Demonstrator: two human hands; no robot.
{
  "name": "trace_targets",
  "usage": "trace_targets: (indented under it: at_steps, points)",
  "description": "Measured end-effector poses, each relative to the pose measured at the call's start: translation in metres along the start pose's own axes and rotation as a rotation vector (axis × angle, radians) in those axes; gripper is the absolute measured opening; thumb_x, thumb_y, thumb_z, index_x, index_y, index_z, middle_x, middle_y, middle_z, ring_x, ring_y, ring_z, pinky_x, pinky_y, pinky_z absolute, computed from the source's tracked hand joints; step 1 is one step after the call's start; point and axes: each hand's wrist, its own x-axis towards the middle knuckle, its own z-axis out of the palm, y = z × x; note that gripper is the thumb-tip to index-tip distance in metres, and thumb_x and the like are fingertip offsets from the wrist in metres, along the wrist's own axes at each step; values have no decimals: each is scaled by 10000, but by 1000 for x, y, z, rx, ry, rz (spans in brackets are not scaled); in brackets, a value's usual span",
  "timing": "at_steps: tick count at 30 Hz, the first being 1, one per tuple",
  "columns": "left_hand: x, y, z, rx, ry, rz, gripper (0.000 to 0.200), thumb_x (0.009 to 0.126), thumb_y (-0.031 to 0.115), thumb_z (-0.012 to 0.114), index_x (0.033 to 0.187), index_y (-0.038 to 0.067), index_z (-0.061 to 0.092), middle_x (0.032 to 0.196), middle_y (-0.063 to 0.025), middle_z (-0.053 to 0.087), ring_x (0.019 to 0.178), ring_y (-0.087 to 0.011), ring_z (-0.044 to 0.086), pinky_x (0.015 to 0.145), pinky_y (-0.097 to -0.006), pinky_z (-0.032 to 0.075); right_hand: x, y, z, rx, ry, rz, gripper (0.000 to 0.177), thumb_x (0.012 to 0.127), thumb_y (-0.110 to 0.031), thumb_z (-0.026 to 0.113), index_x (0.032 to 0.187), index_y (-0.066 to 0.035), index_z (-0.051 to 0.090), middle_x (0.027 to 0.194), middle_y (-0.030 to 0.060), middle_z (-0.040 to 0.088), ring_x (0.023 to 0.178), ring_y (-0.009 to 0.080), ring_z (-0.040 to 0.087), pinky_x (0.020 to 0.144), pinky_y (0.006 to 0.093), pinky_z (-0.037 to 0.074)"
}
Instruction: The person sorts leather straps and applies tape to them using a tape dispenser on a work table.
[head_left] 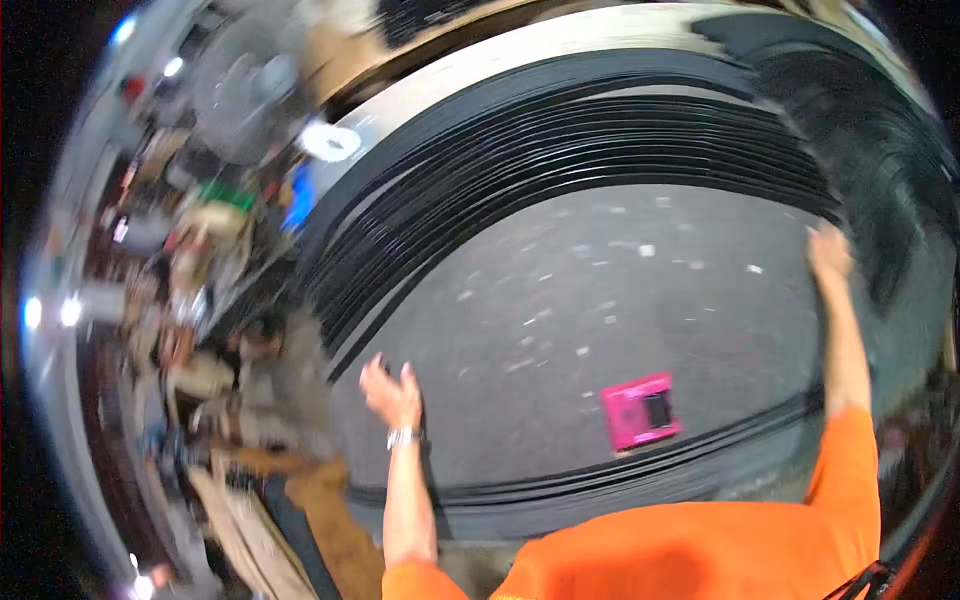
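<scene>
Long black strips (600, 150) lie side by side in a curved bundle across the far part of a dark table (520, 390). My left hand (392, 395), with a bracelet at the wrist, is over the table's left side near the strips' left ends. Its fingers and thumb are apart and it holds nothing. My right hand (829, 252) is at the right ends of the nearest strips. Blur hides whether its fingers grip a strip or only touch it. A pink object with a black patch (640, 412) lies on the near part of the table.
More black strips (600, 470) run along the near edge. A large dark mass of strips (860, 130) hangs over the far right corner. Small pale scraps (647, 250) dot the tabletop. Blurred clutter and a grey round fan-like object (240, 90) stand to the left.
</scene>
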Motion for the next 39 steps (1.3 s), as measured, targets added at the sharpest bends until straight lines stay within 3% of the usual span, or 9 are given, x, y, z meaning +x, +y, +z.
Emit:
trace_targets:
  at_steps: [2, 4, 8, 13, 20, 24, 29, 32, 39]
  points:
    - [15, -30, 2, 133, 29, -192, 655, 821, 235, 776, 1408, 135, 504, 1426, -186, 451, 1340, -377, 427, 1075, -539, 370, 20, 21, 38, -48, 48, -44, 566, 1060, -513, 356, 1537, -209, 394, 1471, 130, 486, 1346, 368, 476, 1045, 558, 456]
    - [32, -49, -6, 211, 30, -254, 703, 785, 231, 794, 1408, 144, 480, 1431, -178, 419, 1337, -369, 411, 1058, -550, 367, 23, 24, 42, -88, 44, -33, 574, 1065, -524, 337, 1533, -197, 400, 1467, 131, 475, 1348, 366, 470, 1042, 574, 455]
    - [66, -74, -24, 331, -103, -293, 630, 767, 193, 787, 1350, 160, 550, 1404, -151, 428, 1330, -359, 417, 1056, -519, 365, 36, 31, 63, -116, 34, -12, 579, 1061, -533, 354, 1535, -205, 402, 1490, 119, 448, 1366, 356, 449, 1026, 602, 452]
    - [96, -94, -21, 389, -263, -267, 258, 793, 221, 760, 1044, 171, 728, 1415, -78, 432, 1310, -320, 424, 1038, -528, 354, 30, 38, 73, -124, 84, -76, 561, 1071, -518, 345, 1527, -197, 403, 1423, 116, 475, 1302, 363, 483, 986, 572, 486]
    - [111, -101, -17, 339, -178, -290, 304, 802, 220, 789, 1095, 192, 711, 1410, -81, 445, 1319, -317, 426, 1032, -522, 358, 5, 35, 65, -67, 18, -97, 566, 1068, -528, 349, 1525, -199, 409, 1490, 95, 439, 1375, 350, 423, 1037, 589, 451]
    - [77, -90, -19, 334, -66, -258, 424, 820, 255, 782, 1214, 155, 661, 1455, -108, 449, 1322, -345, 447, 1038, -539, 375, -38, 27, 46, -11, -28, -85, 551, 1060, -494, 416, 1535, -215, 409, 1570, 60, 402, 1438, 293, 379, 1092, 588, 410]
    - [-19, -67, -30, 231, -371, -241, 569, 1007, 459, 539, 1469, 128, 527, 1570, -179, 412, 1437, -330, 411, 1107, -573, 342, -101, 30, 41, 66, 53, -167, 497, 1027, -395, 514, 1466, -163, 515, 1522, 83, 483, 1399, 288, 434, 1092, 492, 438]
    - [-73, -50, -53, 192, -454, -152, 601, 1017, 425, 526, 1487, 53, 483, 1591, -187, 389, 1441, -340, 405, 1132, -584, 314, -145, 25, 24, 173, 72, -184, 482, 995, -349, 572, 1426, -135, 555, 1504, 89, 506, 1372, 285, 462, 1064, 495, 449]
    - [-133, -34, -91, 130, -545, -100, 581, 959, 397, 610, 1333, -48, 602, 1507, -228, 486, 1428, -349, 421, 1132, -617, 289, -219, 37, 10, 166, 96, -329, 382, 940, -283, 643, 1281, -114, 670, 1389, 83, 603, 1327, 259, 500, 1070, 560, 388]
